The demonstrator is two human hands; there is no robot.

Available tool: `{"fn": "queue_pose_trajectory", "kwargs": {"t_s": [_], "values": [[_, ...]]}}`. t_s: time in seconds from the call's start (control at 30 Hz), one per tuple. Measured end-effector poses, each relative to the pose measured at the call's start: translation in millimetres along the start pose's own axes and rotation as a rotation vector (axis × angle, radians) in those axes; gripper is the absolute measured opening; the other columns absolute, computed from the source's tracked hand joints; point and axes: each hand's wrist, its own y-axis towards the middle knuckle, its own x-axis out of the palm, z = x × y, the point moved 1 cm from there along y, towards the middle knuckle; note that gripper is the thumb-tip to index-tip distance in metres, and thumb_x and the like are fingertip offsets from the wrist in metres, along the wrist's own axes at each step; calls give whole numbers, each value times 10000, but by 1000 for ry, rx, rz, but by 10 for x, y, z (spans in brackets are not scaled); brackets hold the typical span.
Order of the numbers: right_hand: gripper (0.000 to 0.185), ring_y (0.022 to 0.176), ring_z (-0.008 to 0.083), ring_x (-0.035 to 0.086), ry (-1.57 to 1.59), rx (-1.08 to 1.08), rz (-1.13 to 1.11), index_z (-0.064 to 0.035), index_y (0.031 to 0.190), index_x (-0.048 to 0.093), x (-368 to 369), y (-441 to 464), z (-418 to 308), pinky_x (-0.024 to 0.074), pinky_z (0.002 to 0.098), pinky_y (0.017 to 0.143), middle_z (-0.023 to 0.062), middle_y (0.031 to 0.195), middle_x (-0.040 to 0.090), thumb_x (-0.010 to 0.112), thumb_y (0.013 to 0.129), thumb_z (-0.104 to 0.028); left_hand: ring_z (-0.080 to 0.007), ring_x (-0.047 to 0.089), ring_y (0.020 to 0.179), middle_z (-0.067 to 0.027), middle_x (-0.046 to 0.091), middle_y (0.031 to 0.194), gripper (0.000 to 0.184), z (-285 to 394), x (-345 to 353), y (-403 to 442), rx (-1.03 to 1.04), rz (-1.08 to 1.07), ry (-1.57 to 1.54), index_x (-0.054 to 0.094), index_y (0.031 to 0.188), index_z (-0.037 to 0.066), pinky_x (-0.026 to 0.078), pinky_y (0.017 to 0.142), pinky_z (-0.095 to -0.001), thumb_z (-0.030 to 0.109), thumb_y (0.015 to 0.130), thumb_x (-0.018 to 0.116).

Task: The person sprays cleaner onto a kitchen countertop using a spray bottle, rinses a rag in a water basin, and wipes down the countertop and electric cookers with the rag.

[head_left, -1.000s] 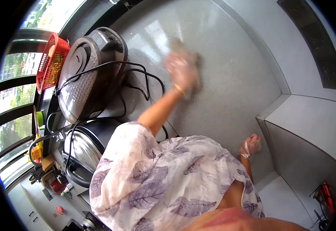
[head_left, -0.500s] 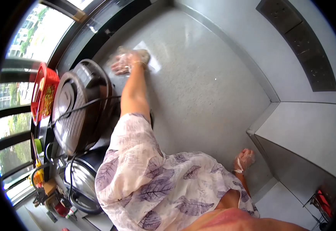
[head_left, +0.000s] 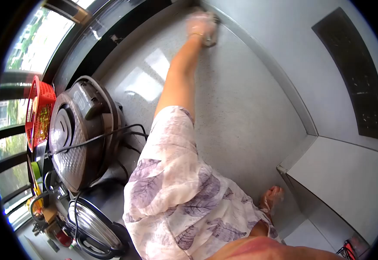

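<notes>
Reaching the wide counter's (head_left: 249,117) far edge (head_left: 258,54), left fingers (head_left: 200,17) touch cloth (head_left: 210,40), grip unclear; right fingers (head_left: 276,191) curl.

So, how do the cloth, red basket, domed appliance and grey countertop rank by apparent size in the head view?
Grey countertop
Domed appliance
Red basket
Cloth, blurred and partly hidden, yet clearly smallest

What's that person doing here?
A person has their left hand, in clear plastic, stretched out to the far corner of a grey counter, on a greyish cloth or sponge; it's too blurry to tell which. Their right hand, covered in plastic too, is close to the body with nothing visible in it. On the left stand a big appliance and a red basket.
</notes>
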Motion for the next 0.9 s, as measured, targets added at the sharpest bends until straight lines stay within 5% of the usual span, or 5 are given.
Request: {"fn": "queue_pose_trajectory", "kwargs": {"t_s": [0.13, 0.17, 0.33, 0.7, 0.9], "values": [[308, 968, 369, 573, -32, -9, 26, -171, 1021, 608, -103, 47, -27, 485, 520, 757, 152, 1097, 582, 555, 777, -351, -256, 605, 891, -152, 599, 995, 344, 432, -234, -836, 496, 122, -74, 559, 1141, 42, 496, 764, -358, 223, 869, 452], [323, 980, 373, 571, -3, -12, -2, -177, 1047, 606, -49, 46, 1, 478, 524, 774, 157, 1115, 577, 551, 781, -351, -261, 570, 933, -179, 579, 1008, 336, 687, -293, -1048, 223, -355, -216, 557, 1139, 22, 493, 759, -378, 210, 871, 479], [194, 885, 356, 540, 83, -85, 88, -110, 913, 564, -191, 98, -186, 438, 494, 740, 157, 961, 541, 525, 738, -183, -248, 354, 1305, -108, 356, 1434, 542, 1415, -112, -2601, 1153, -149, -118, 396, 1364, 153, 195, 1107, -503, 330, 869, 527], [49, 767, 341, 537, 161, -159, 251, -21, 752, 557, -525, 134, -431, 419, 458, 682, 156, 769, 537, 531, 712, -31, -215, 524, 1090, -46, 562, 1177, 307, -848, -492, -1560, -101, -88, 254, 561, 1126, 173, 373, 905, -489, 301, 853, 505], [64, 803, 341, 545, 123, -169, 259, -40, 790, 559, -525, 96, -420, 429, 455, 692, 144, 809, 561, 527, 737, -52, -230, 621, 925, -89, 649, 991, 220, -1744, -295, -1815, -42, -406, 416, 646, 924, 131, 470, 720, -369, 251, 812, 499]]}}
